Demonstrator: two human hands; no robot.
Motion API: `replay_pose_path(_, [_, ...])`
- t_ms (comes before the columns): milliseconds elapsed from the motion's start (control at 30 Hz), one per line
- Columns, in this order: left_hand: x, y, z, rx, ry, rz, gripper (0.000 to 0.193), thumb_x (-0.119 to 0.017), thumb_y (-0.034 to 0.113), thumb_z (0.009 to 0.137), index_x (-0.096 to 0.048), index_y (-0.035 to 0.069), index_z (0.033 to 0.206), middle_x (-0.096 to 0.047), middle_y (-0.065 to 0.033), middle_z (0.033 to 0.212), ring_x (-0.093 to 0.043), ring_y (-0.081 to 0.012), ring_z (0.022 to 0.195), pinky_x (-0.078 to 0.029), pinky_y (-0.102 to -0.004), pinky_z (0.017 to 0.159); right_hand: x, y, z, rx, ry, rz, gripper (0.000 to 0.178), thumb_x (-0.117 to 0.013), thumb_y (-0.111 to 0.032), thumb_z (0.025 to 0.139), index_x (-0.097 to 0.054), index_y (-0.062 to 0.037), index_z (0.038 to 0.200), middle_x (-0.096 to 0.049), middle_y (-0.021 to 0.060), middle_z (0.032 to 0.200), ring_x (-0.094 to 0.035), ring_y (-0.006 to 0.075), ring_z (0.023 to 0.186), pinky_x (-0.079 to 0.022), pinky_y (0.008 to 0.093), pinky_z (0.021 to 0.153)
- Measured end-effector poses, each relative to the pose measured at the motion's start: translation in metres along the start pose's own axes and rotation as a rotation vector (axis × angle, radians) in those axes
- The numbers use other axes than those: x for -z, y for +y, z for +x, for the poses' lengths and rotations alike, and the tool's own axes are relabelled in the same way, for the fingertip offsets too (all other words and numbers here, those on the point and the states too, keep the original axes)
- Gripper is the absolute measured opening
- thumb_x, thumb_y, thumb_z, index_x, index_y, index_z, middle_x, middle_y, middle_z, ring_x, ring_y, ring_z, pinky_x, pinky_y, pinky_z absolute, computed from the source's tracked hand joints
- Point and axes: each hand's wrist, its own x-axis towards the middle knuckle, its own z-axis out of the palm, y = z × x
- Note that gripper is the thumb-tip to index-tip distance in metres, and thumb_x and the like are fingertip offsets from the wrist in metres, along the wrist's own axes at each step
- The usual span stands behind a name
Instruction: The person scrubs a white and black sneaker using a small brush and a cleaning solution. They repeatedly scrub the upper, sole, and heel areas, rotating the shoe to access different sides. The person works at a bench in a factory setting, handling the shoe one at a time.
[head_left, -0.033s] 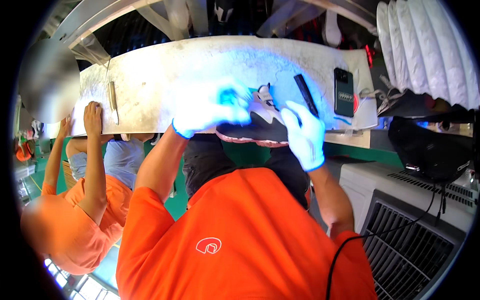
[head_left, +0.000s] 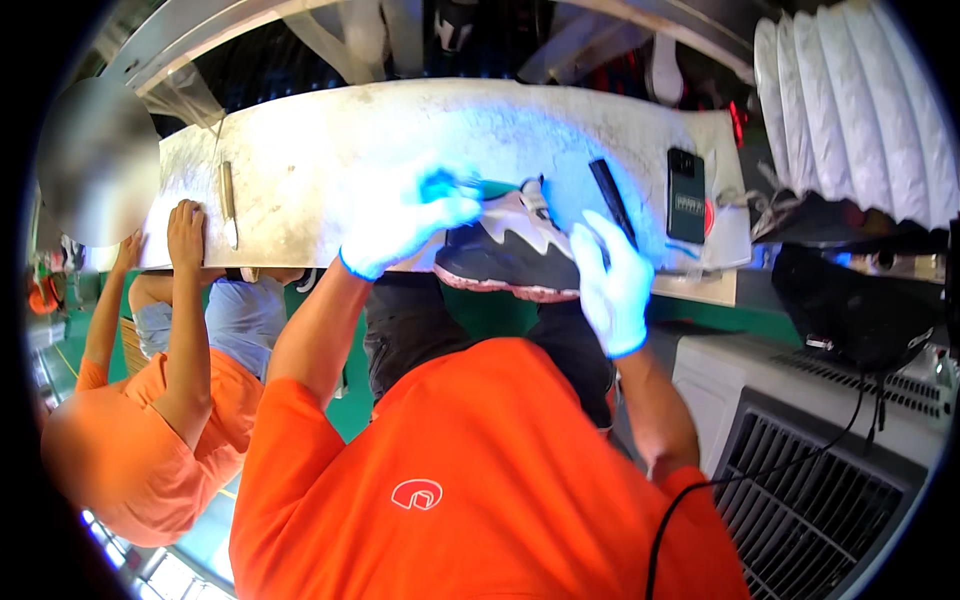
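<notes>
A dark grey and white sports shoe [head_left: 510, 257] with a pinkish sole lies on its side at the table's near edge. My right hand [head_left: 615, 285], in a pale glove lit blue, grips its right end between thumb and fingers. Left of the shoe's opening is my left hand [head_left: 395, 225], gloved too. Its fingers are curled and bright glare washes them out. A teal strip [head_left: 500, 188] shows between those fingers and the shoe's tongue; whether it belongs to the shoe I cannot tell.
Beyond my right hand lie a black pen-like tool [head_left: 610, 195] and a dark phone [head_left: 686, 195] on the pale table [head_left: 310, 130]. To the left, a knife [head_left: 228, 205] lies near a co-worker's hand [head_left: 185, 235]. A white ribbed duct [head_left: 850, 110] hangs at right.
My left hand has drawn back leftward off the shoe's upper, baring more of its side and the teal strip. The right hand keeps its hold, slightly lower in the picture.
</notes>
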Motion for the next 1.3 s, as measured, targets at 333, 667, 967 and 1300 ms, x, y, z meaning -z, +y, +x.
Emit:
replay_pose_path(333, [0.018, 0.032, -0.005, -0.663, -0.089, 1.365, 0.064, -0.083, 0.016, 0.084, -0.071, 0.013, 0.147, -0.076, -0.0187, 0.132, -0.072, -0.0402, 0.121, -0.057, -0.0458, 0.105, -0.035, 0.046, 0.055, -0.028, -0.125, 0.403, 0.052, -0.058, -0.041, 0.117, -0.08, 0.0057, 0.117, -0.082, 0.0118, 0.107, -0.074, 0.0177, 0.096, -0.058, 0.0325, 0.089])
replay_pose_path(667, [-0.094, 0.144, 0.001, -0.201, -0.256, 1.393, 0.086, -0.1, 0.046, 0.066, -0.076, 0.004, 0.137, -0.081, -0.0205, 0.115, -0.079, -0.0362, 0.098, -0.062, -0.0444, 0.087, -0.09, 0.014, 0.051, -0.258, -0.536, 1.738, 0.077, -0.046, -0.066, 0.115, -0.048, -0.0079, 0.165, -0.062, 0.0173, 0.158, -0.064, 0.0372, 0.139, -0.049, 0.0501, 0.124])
replay_pose_path(967, [-0.123, 0.175, -0.016, 0.13, -0.188, 1.619, 0.072, -0.098, 0.039, 0.069, -0.078, 0.002, 0.128, -0.083, -0.0179, 0.1, -0.081, -0.0319, 0.088, -0.062, -0.0423, 0.077, -0.048, 0.013, 0.05, -0.045, -0.297, 1.254, 0.088, -0.06, -0.067, 0.108, -0.044, -0.006, 0.17, -0.052, 0.0161, 0.167, -0.048, 0.031, 0.155, -0.031, 0.0449, 0.132])
replay_pose_path(1300, [-0.11, 0.171, -0.016, 0.186, -0.142, 1.521, 0.075, -0.101, 0.043, 0.071, -0.078, 0.002, 0.13, -0.083, -0.0168, 0.103, -0.08, -0.0293, 0.088, -0.062, -0.0404, 0.079, -0.036, -0.011, 0.067, 0.33, -0.371, 1.009, 0.122, -0.089, -0.07, 0.084, -0.039, 0.0004, 0.171, -0.051, 0.0169, 0.166, -0.047, 0.0313, 0.156, -0.034, 0.0444, 0.131])
